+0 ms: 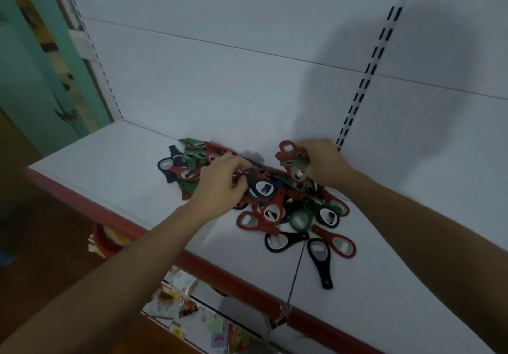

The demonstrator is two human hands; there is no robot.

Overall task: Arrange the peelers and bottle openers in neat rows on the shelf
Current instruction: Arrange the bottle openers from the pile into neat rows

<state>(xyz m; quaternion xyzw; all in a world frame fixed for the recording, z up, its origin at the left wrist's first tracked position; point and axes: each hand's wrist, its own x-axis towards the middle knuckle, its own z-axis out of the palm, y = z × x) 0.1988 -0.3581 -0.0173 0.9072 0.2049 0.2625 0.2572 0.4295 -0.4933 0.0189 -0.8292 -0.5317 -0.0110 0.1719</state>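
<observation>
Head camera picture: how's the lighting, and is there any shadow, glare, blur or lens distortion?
Head view: dim, cool light, no glare; a large soft shadow lies on the back panel, right of centre; the wide lens leans and slightly bows the slotted upright; the left hand and bottle openers look slightly soft, the clutter below the shelf blurrier.

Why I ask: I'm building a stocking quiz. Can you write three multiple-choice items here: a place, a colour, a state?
1. Where does the lone black opener lie?
A) near the shelf's front edge
B) against the back wall
C) under the pile
2. What colour is the shelf's front strip?
A) blue
B) red
C) yellow
3. What is the right hand doing?
A) lying flat
B) pointing up
C) gripping a bunch of openers
Answers: 1 A: it lies apart, nearest the edge. 2 B: the strip is red. 3 C: fingers curl round several.
</observation>
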